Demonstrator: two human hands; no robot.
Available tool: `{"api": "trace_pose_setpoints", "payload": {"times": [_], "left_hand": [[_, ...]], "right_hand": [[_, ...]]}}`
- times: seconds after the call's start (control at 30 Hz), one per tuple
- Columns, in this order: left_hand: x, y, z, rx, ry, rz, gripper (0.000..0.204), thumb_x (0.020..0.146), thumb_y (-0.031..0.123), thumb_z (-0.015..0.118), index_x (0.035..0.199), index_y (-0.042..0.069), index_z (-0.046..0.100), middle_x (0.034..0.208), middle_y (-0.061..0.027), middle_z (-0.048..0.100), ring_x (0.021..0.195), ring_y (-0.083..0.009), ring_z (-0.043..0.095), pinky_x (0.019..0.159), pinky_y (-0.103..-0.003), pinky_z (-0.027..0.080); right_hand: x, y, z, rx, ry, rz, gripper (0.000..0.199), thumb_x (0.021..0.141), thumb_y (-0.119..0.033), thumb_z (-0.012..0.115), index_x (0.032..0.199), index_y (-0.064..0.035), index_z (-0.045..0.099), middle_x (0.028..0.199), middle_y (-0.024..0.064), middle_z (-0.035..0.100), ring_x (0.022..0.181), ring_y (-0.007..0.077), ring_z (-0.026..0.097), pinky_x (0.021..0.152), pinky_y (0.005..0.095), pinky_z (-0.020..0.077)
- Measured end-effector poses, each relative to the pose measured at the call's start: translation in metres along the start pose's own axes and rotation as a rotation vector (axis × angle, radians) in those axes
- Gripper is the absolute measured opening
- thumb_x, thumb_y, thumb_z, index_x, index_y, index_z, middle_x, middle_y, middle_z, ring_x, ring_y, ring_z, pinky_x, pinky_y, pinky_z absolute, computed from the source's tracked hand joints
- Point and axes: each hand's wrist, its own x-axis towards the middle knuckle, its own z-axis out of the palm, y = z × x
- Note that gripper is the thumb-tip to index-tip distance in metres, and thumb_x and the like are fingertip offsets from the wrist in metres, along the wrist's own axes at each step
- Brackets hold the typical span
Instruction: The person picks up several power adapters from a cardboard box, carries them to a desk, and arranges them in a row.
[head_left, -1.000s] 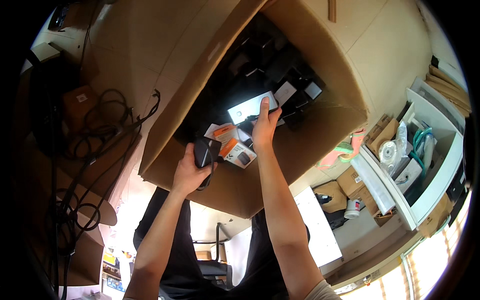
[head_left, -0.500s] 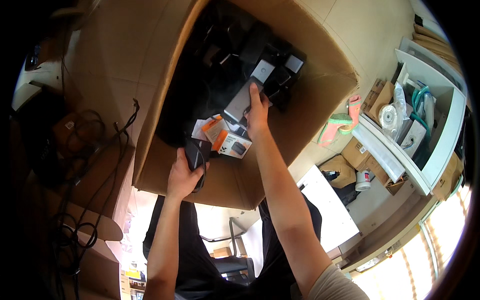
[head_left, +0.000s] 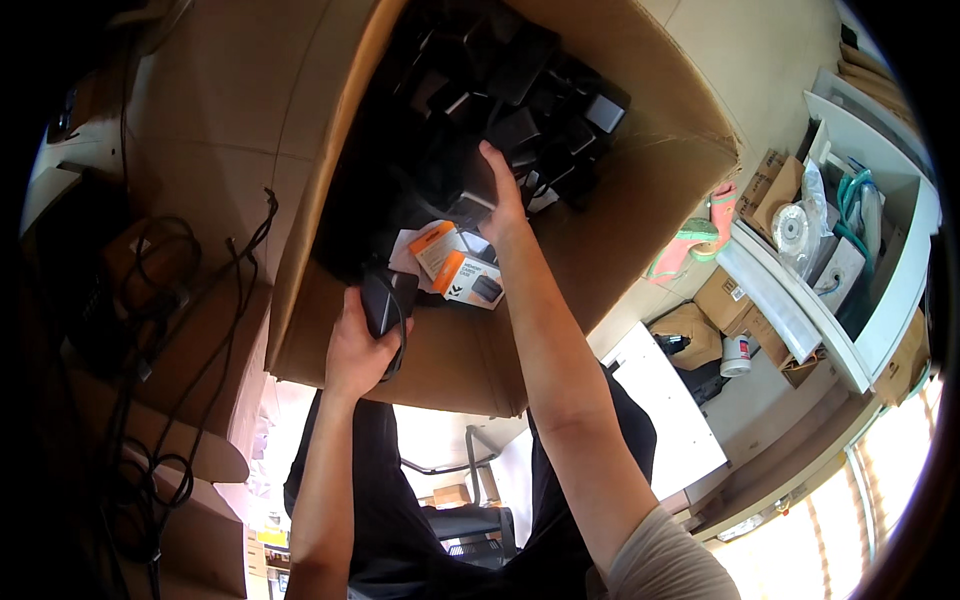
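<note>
A large open cardboard box fills the middle of the view, its flaps spread wide and its inside packed with dark power adapters and cables.

The left hand sits at the near edge of the box, just inside its front wall. Its grip is clamped on a black adapter, fingers wrapped round the body, with a black cord looping down past the palm.

The right hand reaches deeper, toward the middle of the box, forearm stretched across the near wall. Its fingers are spread and lie on top of the pile of dark adapters; whether they have closed on one of them cannot be told, since the fingertips blend into the black heap.

Between the two hands, near the front of the box floor, lie two small orange-and-white cartons, touching each other, on white paper.

To the left of the box, black cables trail over further cardboard. To the right, a white shelf unit holds a disc spool, bags and small brown boxes. A pink-and-green slipper lies on the floor beside the box's right wall.
</note>
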Motion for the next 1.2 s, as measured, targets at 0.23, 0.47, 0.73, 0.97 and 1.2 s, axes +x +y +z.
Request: {"api": "trace_pose_setpoints", "payload": {"times": [0.23,0.47,0.73,0.97,1.2], "left_hand": [[0.003,0.009,0.002,0.096,0.021,0.031,0.045,0.080,0.017,0.079,0.109,0.001,0.047,0.094,-0.0194,0.066,0.087,-0.0343,0.067,0.078,-0.041,0.052],[0.010,0.017,0.013,0.078,-0.002,0.048,0.049,0.080,0.017,0.079,0.113,0.001,0.047,0.098,-0.0220,0.066,0.093,-0.0395,0.067,0.081,-0.044,0.052],[0.006,0.019,0.008,0.186,0.003,0.018,0.054,0.079,0.020,0.079,0.118,0.002,0.046,0.103,-0.0255,0.065,0.098,-0.0442,0.064,0.084,-0.048,0.051],[0.005,0.022,0.007,0.215,0.008,0.071,0.054,0.079,0.020,0.079,0.116,0.002,0.046,0.102,-0.0259,0.064,0.098,-0.0453,0.063,0.083,-0.049,0.051],[0.006,0.030,0.011,0.264,0.029,0.060,0.051,0.079,0.019,0.077,0.116,0.002,0.045,0.110,-0.0270,0.063,0.102,-0.0475,0.061,0.083,-0.051,0.051]], "right_hand": [[-0.023,-0.017,-0.013,-0.175,-0.038,0.108,0.066,0.079,-0.043,0.080,0.129,-0.0106,0.052,0.115,0.0076,0.062,0.102,0.0225,0.062,0.081,0.0401,0.0558],[-0.049,-0.034,0.007,-0.349,0.123,-0.098,0.083,0.079,-0.047,0.078,0.143,-0.0125,0.036,0.120,0.0121,0.057,0.103,0.0247,0.061,0.081,0.0429,0.0539],[-0.038,-0.071,0.030,-0.465,0.072,-0.141,0.090,0.078,-0.044,0.079,0.148,-0.0111,0.033,0.126,0.0149,0.055,0.107,0.0268,0.061,0.081,0.0415,0.0538],[0.007,-0.070,0.012,-0.478,-0.074,0.012,0.067,0.078,-0.050,0.076,0.128,-0.0107,0.056,0.108,0.0096,0.066,0.102,0.0240,0.064,0.082,0.0380,0.0535],[-0.018,-0.058,-0.003,-0.390,0.109,0.018,0.068,0.079,-0.053,0.078,0.126,-0.0092,0.056,0.109,0.0059,0.065,0.086,0.0187,0.065,0.063,0.0309,0.0496]]}}
